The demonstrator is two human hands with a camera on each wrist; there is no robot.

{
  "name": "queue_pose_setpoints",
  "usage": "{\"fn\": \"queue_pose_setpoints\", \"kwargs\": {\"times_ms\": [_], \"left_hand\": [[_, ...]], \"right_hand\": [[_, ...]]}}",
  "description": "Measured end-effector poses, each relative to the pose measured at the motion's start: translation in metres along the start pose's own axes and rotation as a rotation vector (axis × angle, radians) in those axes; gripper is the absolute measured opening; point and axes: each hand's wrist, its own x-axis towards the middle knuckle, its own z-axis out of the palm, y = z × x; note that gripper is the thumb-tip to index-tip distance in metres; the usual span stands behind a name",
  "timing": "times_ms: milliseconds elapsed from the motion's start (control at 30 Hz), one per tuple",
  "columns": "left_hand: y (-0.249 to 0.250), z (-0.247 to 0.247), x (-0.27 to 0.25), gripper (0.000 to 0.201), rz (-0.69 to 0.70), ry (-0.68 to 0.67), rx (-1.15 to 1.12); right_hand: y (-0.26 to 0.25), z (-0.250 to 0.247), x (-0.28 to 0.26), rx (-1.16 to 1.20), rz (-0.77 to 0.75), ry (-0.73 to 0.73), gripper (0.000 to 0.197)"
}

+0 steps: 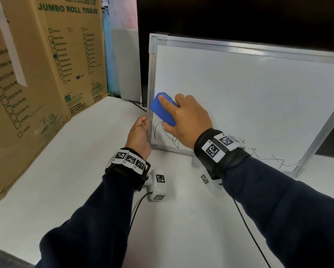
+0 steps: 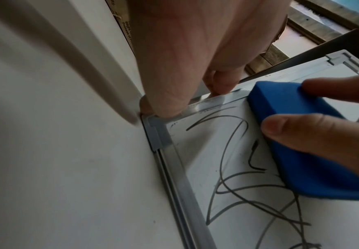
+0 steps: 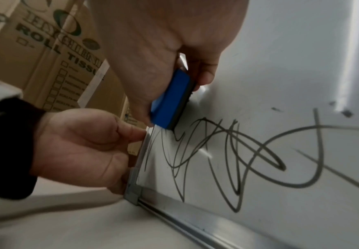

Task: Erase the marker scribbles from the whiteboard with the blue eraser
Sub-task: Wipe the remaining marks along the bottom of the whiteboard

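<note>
A whiteboard (image 1: 259, 89) with a metal frame leans upright on the white table. Black marker scribbles (image 1: 174, 141) (image 2: 249, 193) (image 3: 238, 151) run along its lower part. My right hand (image 1: 183, 117) (image 3: 165, 55) grips the blue eraser (image 1: 163, 109) (image 2: 298, 143) (image 3: 171, 102) between thumb and fingers and presses it flat on the board near the left edge, just above the scribbles. My left hand (image 1: 140, 132) (image 2: 195, 59) (image 3: 85, 144) holds the board's left frame near the bottom corner, fingers curled round the metal edge.
A large cardboard box (image 1: 42, 70) printed "Jumbo Roll Tissue" stands along the left side of the table (image 1: 81, 171). A dark screen (image 1: 239, 18) rises behind the board. Black cables (image 1: 135, 211) trail from both wrist units across the table.
</note>
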Motion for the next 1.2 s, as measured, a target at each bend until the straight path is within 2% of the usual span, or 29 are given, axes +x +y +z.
{"fn": "queue_pose_setpoints", "kwargs": {"times_ms": [133,333,433,633,767,900,933,1033,1100,1200], "left_hand": [[0.0,-0.001,-0.004,0.033,0.014,-0.025,0.001],[0.003,0.001,-0.008,0.032,0.014,-0.03,-0.027],[0.003,0.003,-0.01,0.03,0.022,-0.022,-0.036],[0.004,0.005,-0.011,0.03,0.029,-0.016,-0.048],[0.003,0.006,-0.011,0.031,0.044,0.002,-0.074],[0.001,0.005,-0.012,0.03,0.053,-0.01,-0.06],[0.001,0.004,-0.011,0.031,0.053,-0.014,-0.066],[-0.001,0.003,-0.009,0.03,0.059,-0.031,-0.081],[-0.002,0.002,-0.008,0.029,0.066,-0.04,-0.083],[-0.002,0.001,-0.008,0.029,0.074,-0.062,-0.076]], "right_hand": [[-0.004,0.002,-0.007,-0.052,-0.056,-0.132,0.069],[0.0,-0.003,-0.011,-0.008,-0.015,-0.085,0.067],[0.001,0.006,-0.019,-0.032,-0.08,-0.218,0.065],[0.007,0.009,-0.028,0.012,-0.011,-0.038,0.069],[0.006,0.007,-0.026,0.009,-0.087,-0.183,0.066],[0.004,0.008,-0.027,0.067,0.024,-0.019,0.069],[0.002,0.008,-0.026,0.071,0.027,-0.029,0.069],[-0.005,0.011,-0.022,0.015,-0.068,-0.214,0.07],[-0.007,0.01,-0.02,0.009,-0.069,-0.21,0.071],[-0.009,0.012,-0.02,0.057,0.032,-0.121,0.071]]}}
